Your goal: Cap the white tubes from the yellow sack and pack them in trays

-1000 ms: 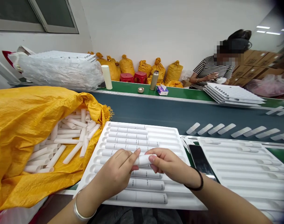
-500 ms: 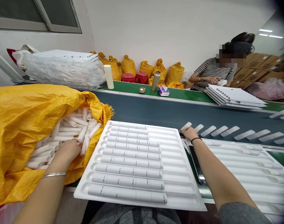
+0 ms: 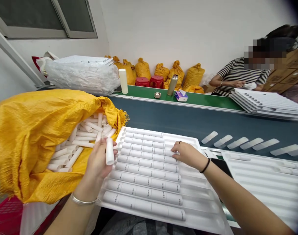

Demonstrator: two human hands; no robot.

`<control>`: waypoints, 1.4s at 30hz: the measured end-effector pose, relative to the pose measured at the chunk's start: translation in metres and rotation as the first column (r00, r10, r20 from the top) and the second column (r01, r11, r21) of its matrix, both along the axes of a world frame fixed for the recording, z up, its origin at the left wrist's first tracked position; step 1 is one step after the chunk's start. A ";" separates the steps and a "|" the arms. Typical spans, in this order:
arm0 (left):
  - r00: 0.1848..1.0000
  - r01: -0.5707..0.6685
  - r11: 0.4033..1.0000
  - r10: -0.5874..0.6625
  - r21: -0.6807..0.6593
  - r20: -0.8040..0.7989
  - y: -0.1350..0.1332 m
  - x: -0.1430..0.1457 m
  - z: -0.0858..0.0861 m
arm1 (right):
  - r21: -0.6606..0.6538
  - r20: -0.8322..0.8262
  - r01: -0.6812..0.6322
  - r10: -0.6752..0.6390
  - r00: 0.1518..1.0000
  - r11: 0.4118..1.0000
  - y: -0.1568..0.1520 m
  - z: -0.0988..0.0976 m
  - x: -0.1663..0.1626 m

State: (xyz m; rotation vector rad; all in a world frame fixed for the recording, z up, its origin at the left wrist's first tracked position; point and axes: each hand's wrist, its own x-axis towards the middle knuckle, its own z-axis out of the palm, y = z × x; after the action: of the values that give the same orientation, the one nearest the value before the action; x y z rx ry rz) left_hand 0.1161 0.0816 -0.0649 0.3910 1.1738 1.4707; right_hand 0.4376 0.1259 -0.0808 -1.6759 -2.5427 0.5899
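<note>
My left hand (image 3: 98, 158) is closed round a short plain white tube (image 3: 110, 151), tilted near upright at the left edge of the tray. Before me lies a white ridged tray (image 3: 200, 199), its grooves holding rows of white tubes with small dark print. My right hand (image 3: 186, 153) reaches over the tray, its fingertips pinching the right end of a printed white tube (image 3: 161, 151) in one of the far rows. Left of the tray, an open yellow woven sack (image 3: 46, 114) shows many loose white tubes (image 3: 84, 133) like the one in my left hand.
Several translucent-ended tubes (image 3: 238, 142) lie aslant on the dark conveyor belt (image 3: 158, 114). A second white tray (image 3: 261, 189) and a dark phone (image 3: 222, 166) are at right. A flask (image 3: 172, 85) and tissue box (image 3: 181, 95) stand on the far ledge. A co-worker (image 3: 244, 73) is opposite.
My left hand has come out of the sack with a white tube. My right hand has left the tube at the belt's near edge and moved left onto the tray. The view has shifted.
</note>
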 end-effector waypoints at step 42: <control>0.180 0.502 0.864 -0.151 -0.041 -0.972 -0.012 0.018 -0.011 | 0.289 -0.091 0.220 -0.202 0.975 0.932 -0.011 0.016 0.015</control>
State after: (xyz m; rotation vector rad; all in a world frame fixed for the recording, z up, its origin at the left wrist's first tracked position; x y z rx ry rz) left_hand 0.1346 0.0700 -0.0757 1.9021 1.6272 0.8787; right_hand 0.4524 0.1149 -0.0651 -1.7563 -2.2320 0.2231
